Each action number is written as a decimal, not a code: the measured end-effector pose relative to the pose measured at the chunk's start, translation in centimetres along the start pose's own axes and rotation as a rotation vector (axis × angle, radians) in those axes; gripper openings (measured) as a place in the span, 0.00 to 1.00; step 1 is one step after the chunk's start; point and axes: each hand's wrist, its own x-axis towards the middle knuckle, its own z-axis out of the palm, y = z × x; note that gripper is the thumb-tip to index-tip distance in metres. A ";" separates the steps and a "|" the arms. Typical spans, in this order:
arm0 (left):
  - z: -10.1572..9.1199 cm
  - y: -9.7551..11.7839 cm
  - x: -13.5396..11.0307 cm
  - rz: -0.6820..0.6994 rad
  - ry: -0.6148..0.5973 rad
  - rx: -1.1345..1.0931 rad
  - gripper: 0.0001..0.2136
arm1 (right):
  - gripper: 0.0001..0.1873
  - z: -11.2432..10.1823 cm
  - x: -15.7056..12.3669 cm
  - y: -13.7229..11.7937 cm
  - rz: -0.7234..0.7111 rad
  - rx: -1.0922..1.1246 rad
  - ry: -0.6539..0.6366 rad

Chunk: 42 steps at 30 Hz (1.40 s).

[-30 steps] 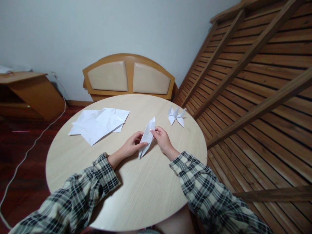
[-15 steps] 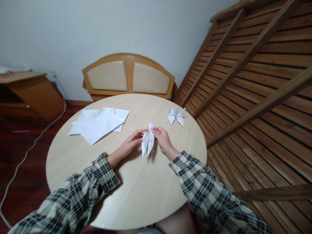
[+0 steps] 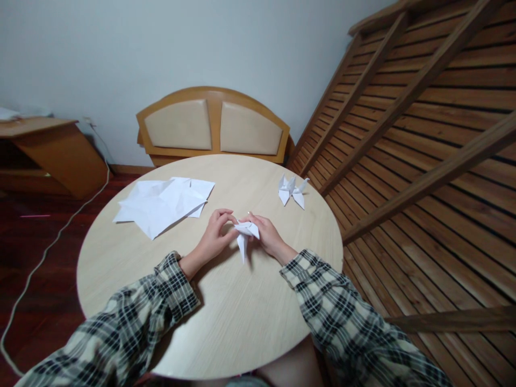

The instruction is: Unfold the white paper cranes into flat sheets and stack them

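Note:
A small folded white paper piece [image 3: 245, 235] sits low over the round wooden table [image 3: 226, 317], pinched from both sides. My left hand [image 3: 215, 236] grips its left part with curled fingers. My right hand [image 3: 264, 233] holds its right part, fingers closed on the fold. A pointed flap hangs down toward the table top. Both forearms wear plaid sleeves.
A finished white paper crane [image 3: 292, 190] stands at the table's far right. A loose pile of creased white sheets [image 3: 163, 202] lies at the far left. A padded wooden chair back [image 3: 212, 128] is behind the table; slatted wooden framing [image 3: 423, 134] leans at right.
The long upright paper strip has been folded down into a shorter, compact shape. Both hands have closed in together and lowered it toward the table.

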 end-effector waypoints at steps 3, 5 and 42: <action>0.1 -0.1 0.2 -0.029 0.041 -0.001 0.08 | 0.31 0.1 -0.2 0.2 0.024 0.028 -0.063; 0.2 0.0 0.3 -0.084 0.056 -0.028 0.09 | 0.31 0.2 -0.4 0.2 0.023 0.023 -0.104; 0.5 1.1 0.1 -0.183 0.057 -0.185 0.13 | 0.11 0.6 -0.8 -0.7 -0.233 -0.274 -0.017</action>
